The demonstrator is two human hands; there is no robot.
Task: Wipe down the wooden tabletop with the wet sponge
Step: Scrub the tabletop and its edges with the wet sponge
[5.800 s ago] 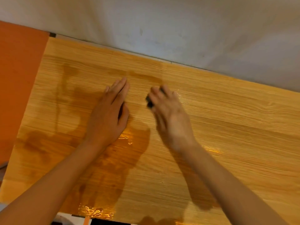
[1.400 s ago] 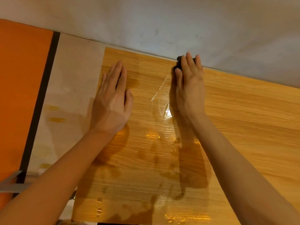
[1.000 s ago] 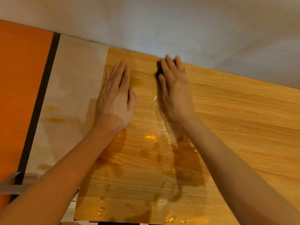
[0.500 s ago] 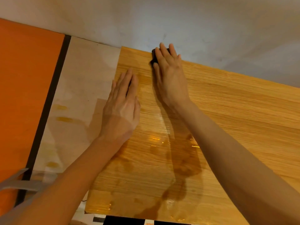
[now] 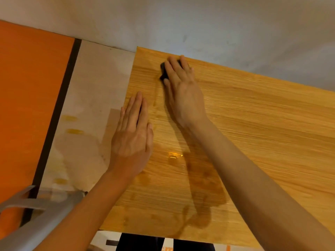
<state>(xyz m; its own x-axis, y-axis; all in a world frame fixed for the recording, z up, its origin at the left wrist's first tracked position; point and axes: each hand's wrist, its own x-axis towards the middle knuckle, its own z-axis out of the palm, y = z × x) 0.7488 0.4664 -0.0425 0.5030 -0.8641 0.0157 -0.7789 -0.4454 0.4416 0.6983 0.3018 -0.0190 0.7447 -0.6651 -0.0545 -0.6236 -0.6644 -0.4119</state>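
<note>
Two hands on the table (image 5: pixel 253 124): right hand (image 5: pixel 183 91), fingers together, presses dark sponge (image 5: pixel 163 72) near far-left corner, mid-wipe; left hand (image 5: pixel 133 134) flat, fingers together; next, probably unwiped right side.

sponge (image 5: pixel 163 71) mostly hidden under right hand (image 5: pixel 183 93), tabletop (image 5: pixel 253 133) cut off right

Two hands (image 5: pixel 132 140), one sponge (image 5: pixel 163 71), one tabletop (image 5: pixel 253 133)

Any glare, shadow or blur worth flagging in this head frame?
Head view: warm light; a small glare spot on the wet tabletop; the right arm throws a dark shadow across it; a grey bar at lower left is blurred; the dark sponge is mostly hidden under the right hand.
</note>
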